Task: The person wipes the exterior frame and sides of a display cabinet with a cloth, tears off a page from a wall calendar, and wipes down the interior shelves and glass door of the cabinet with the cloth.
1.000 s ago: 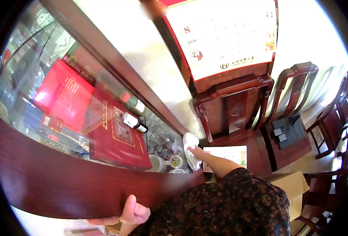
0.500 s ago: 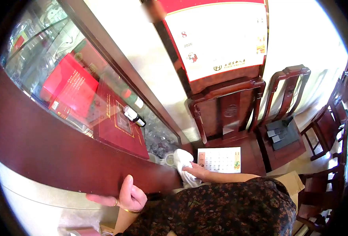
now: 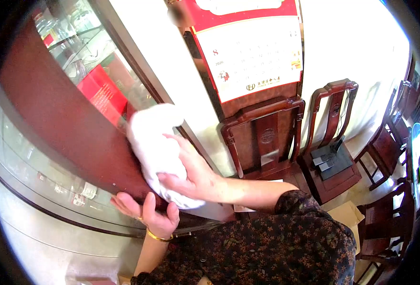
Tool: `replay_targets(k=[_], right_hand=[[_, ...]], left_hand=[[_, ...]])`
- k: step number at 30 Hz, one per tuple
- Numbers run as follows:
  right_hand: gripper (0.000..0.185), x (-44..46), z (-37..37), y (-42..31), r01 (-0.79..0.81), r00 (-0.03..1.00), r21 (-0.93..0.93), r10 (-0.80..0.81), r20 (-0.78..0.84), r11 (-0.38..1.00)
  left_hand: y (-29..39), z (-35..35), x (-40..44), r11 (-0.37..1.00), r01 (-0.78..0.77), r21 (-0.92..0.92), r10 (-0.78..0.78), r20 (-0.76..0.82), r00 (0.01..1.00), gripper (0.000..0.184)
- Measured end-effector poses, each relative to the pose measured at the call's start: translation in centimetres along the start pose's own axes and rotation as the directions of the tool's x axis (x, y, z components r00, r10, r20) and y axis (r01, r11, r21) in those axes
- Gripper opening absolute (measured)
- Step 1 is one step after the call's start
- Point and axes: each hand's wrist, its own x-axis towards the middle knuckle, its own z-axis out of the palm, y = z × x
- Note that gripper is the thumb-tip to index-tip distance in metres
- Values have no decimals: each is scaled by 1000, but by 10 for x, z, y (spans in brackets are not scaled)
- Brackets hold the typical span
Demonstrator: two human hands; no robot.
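A white cloth (image 3: pixel 155 142) is bunched under my right hand (image 3: pixel 193 173), whose fingers press it against the dark red wooden cabinet edge (image 3: pixel 77 128). The cloth covers part of the edge and the glass beside it. Below the cloth, my left hand (image 3: pixel 148 211) is at the underside of the same wooden edge, fingers apart, holding nothing. A gold bracelet is on the left wrist. Behind the glass, a red box (image 3: pixel 103 95) shows near the cloth.
Glass panels (image 3: pixel 38 175) lie below the wooden edge, with small labelled items behind them. A calendar (image 3: pixel 248 52) hangs on the wall above a wooden chair (image 3: pixel 267 137). Another chair holds a dark grey object (image 3: pixel 333 161). A cardboard box (image 3: pixel 345 216) stands at the lower right.
My right hand has moved left and up along the cabinet with the cloth, from its far end toward its middle. My left hand stays at the edge. The view has shifted.
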Motion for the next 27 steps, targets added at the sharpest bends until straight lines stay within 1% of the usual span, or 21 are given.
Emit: replay_targets(k=[1, 2, 4, 6, 7, 8, 10, 11, 12, 13, 14, 15, 17, 19, 20, 22, 23, 24, 25, 26, 27], right_hand=[[58, 14, 2, -7, 74, 997, 1, -74, -33, 997], [64, 29, -3, -20, 102, 995, 12, -103, 9, 995], [67, 52, -4, -41, 248, 969, -74, -249, -8, 966], [71, 56, -1, -51, 274, 960, -134, -279, -17, 952], [75, 56, 2, -54, 299, 951, -185, -309, -26, 936], [75, 50, 5, -54, 296, 952, -190, -306, -23, 936], [67, 20, 7, -48, 121, 991, -16, -122, -59, 993], [67, -8, 11, -36, 9, 1000, 30, -8, -30, 1000], [67, -35, 13, -25, -80, 997, 43, 81, -14, 996], [67, -61, 15, -14, -169, 986, 54, 169, 3, 984], [66, -74, 14, -16, -205, 979, 43, 205, -1, 978], [66, -86, 13, -17, -240, 971, 33, 241, -4, 970], [60, -103, 7, -25, -349, 937, 36, 348, 31, 937], [59, -111, -7, -40, -322, 946, 18, 321, 43, 947], [57, -113, -9, -46, -284, 957, 2, 283, 67, 959], [52, -93, -11, -72, -194, 979, 100, 187, 78, 976], [50, -83, -12, -85, -149, 987, 149, 138, 83, 978], [48, -71, -15, -92, 273, 958, -129, -257, 130, 953], [53, -69, -8, -92, 320, 940, -69, -307, 151, 945], [57, -67, 1, -93, 365, 918, -7, -358, 171, 931], [61, -58, 7, -100, 358, 904, 5, -348, 247, 934]], left_hand=[[-1, 0, -1, 1000, -1, -24, 1, -7, 1000, 49], [-1, 1, -1, 999, -3, -48, 2, -15, 1000, 51], [-2, 0, 0, 997, -14, -79, 12, -27, 1000, 54], [-4, 1, -5, 982, 11, -191, -17, -31, 999, 57], [-7, -2, -9, 979, 22, -202, -17, 25, 1000, 62], [-9, -4, -11, 978, 26, -207, -21, 25, 999, 62], [-11, -6, -10, 967, -11, -256, 25, 50, 998, 67], [-4, -16, -1, 948, 94, -305, -43, 170, 984, 68], [-9, -13, 0, 939, 1, -344, 24, 71, 997, 64], [-10, -16, 1, 949, -20, -316, 61, 120, 991, 65], [-11, -21, 2, 955, -44, -293, 99, 176, 979, 67], [-12, -20, 1, 954, -74, -289, 125, 164, 978, 65], [-12, -25, 3, 960, -64, -274, 131, 233, 964, 62], [-13, -32, 6, 958, -59, -280, 138, 272, 952, 61], [-14, -36, 8, 918, -33, -395, 134, 231, 964, 60], [-17, -45, 10, 802, -18, -598, 147, 168, 975, 57], [-16, -48, 6, 687, 94, -721, 88, 210, 974, 58], [-13, -53, 9, 608, 106, -787, 87, 199, 976, 60], [-11, -58, 12, 523, 116, -844, 87, 188, 978, 63], [7, -58, 8, 156, 412, -898, -156, 390, 908, 64], [25, -58, 4, -313, 457, -833, -382, 551, 742, 64]])
